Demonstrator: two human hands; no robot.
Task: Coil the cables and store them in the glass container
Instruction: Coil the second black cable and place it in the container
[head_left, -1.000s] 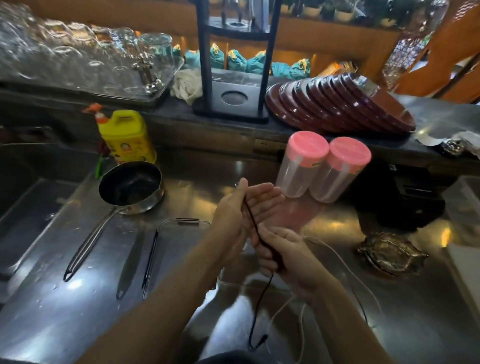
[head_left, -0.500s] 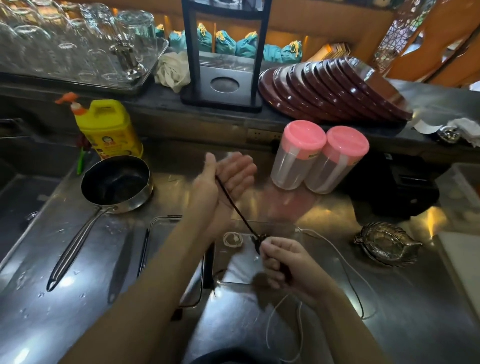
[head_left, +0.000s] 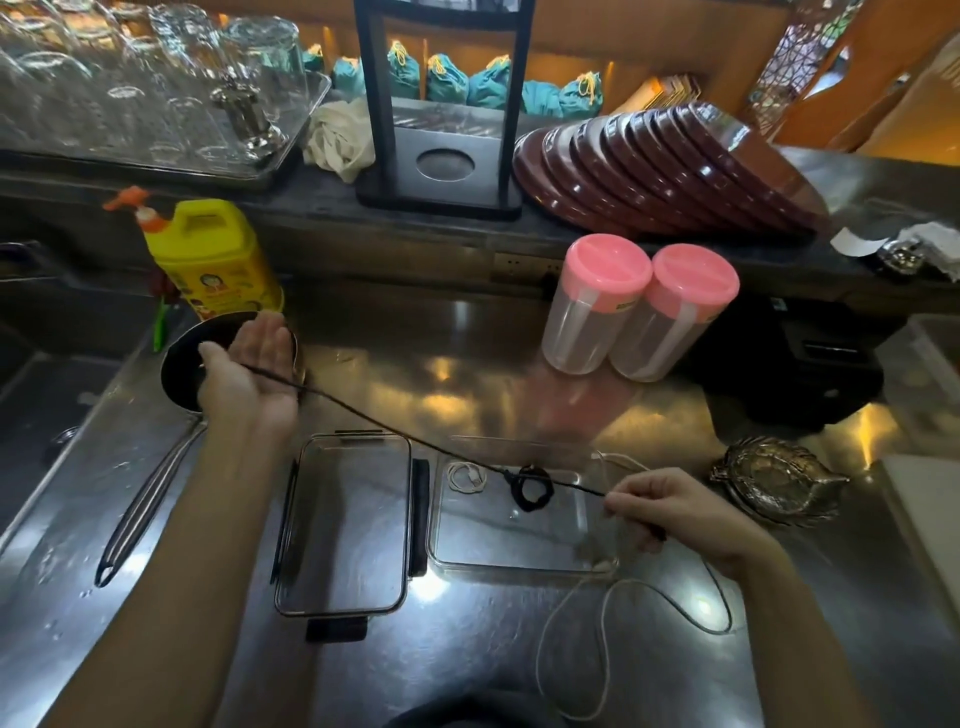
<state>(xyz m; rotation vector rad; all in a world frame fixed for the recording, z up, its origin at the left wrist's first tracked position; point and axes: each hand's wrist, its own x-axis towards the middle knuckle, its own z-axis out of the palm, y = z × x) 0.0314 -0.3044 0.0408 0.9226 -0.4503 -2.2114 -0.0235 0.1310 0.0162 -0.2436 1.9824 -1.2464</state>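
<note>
A black cable (head_left: 395, 423) runs taut between my two hands above the steel counter. My left hand (head_left: 249, 371) holds one end at the left, over a saucepan, thumb pinching it against the palm. My right hand (head_left: 670, 506) pinches the cable at the right, over the near right corner of the glass container (head_left: 519, 556). Inside the container lie a small coiled white cable (head_left: 466, 477) and a coiled black cable (head_left: 531, 487). A loose white cable (head_left: 602, 623) trails on the counter in front of the container.
The container's clear lid (head_left: 345, 525) lies left of it. A saucepan (head_left: 182, 364) with a long handle and a yellow soap bottle (head_left: 213, 260) are at the left. Two pink-lidded jars (head_left: 639, 312) stand behind, a metal dish (head_left: 779, 480) at the right.
My hands have moved apart, the left one far to the left and the right one to the right, stretching the black cable out straight. The view has tilted down, showing the glass container.
</note>
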